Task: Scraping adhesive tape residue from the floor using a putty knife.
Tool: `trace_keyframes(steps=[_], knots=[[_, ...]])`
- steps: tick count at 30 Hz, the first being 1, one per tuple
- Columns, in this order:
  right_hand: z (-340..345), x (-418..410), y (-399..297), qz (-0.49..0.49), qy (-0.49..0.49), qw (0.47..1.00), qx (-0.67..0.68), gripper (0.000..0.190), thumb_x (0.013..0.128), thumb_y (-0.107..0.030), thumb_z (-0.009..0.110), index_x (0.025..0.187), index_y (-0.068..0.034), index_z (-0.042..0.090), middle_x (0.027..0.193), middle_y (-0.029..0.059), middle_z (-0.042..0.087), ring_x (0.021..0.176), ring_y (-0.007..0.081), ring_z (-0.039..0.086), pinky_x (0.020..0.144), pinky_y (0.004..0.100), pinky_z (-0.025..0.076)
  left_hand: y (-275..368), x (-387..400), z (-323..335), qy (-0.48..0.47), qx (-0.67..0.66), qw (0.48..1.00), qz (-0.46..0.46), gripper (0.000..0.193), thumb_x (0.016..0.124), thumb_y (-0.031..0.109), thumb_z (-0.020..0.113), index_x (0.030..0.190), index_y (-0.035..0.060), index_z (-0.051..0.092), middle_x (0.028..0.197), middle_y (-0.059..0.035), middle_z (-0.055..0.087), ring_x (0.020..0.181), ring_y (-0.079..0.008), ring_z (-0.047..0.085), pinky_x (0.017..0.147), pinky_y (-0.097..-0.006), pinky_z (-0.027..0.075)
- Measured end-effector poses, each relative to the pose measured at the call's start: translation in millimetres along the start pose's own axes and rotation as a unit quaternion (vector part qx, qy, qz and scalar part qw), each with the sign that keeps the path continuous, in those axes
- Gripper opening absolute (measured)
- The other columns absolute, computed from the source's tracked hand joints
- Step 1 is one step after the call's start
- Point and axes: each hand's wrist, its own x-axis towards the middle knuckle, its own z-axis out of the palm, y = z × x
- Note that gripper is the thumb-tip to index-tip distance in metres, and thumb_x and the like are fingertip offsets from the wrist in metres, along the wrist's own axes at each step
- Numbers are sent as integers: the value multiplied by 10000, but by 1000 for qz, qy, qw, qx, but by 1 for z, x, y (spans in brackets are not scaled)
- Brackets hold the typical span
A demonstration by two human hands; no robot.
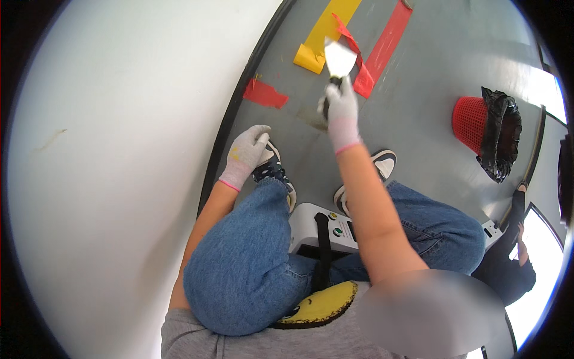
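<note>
My right hand [343, 107], in a pale knit glove with a pink cuff, grips the dark handle of a putty knife [339, 60]. The wide metal blade points away from me, over the floor between yellow floor tape [332, 27] and red floor tape [388, 42]. Both tapes have loose, curled near ends, and a twisted red strip [350, 40] lies by the blade. My left hand [246, 150], gloved with yellow marks on its back, rests by my shoe with its fingers slightly bent and nothing visible in it. A short red tape piece [265, 94] lies beyond it.
A white wall [134, 112] with black edging stands at the left. A red mesh bin [468, 121] with a black bag is on the right. A white box with buttons [309, 220] sits between my legs. Another person [502, 269] in dark clothes is at the far right.
</note>
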Motion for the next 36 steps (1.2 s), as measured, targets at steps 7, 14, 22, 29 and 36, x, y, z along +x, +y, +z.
trace_keyframes(steps=[7,14,22,29,36], knots=[[13,-76,142,42,37,957,-285,697,894,-23,485,1484,-89,120,897,78,476,569,117,510,468,264,468,4,-1,2,10,38,999,37,284,878,163,517,1094,6,614,1086,-162,642,1035,-278,606,913,-346,456],[37,-14,123,18,44,955,-293,695,878,-40,498,1465,-41,126,929,118,488,572,152,530,477,302,479,1,-1,5,2,73,996,46,309,885,170,496,1111,-6,611,1047,-159,654,991,-254,626,877,-333,466],[37,-29,13,140,6,967,212,483,855,-21,522,1320,-64,395,800,72,516,559,152,532,443,282,460,-6,-4,3,-2,87,996,36,313,887,193,483,1078,-12,623,1059,-185,643,1009,-288,614,892,-353,455],[-62,-47,56,-142,-108,845,-504,587,847,-222,549,1409,-238,382,821,137,642,803,266,658,690,387,516,-14,12,14,4,96,994,47,284,857,156,520,1073,8,629,1082,-179,637,1035,-304,599,919,-365,448],[-51,-60,18,-35,-227,676,-700,531,874,-306,540,1386,-302,397,1066,96,616,961,273,621,806,406,500,-26,27,7,54,220,962,150,345,840,82,510,1174,50,589,1267,-132,555,1190,-265,508,1020,-364,393]])
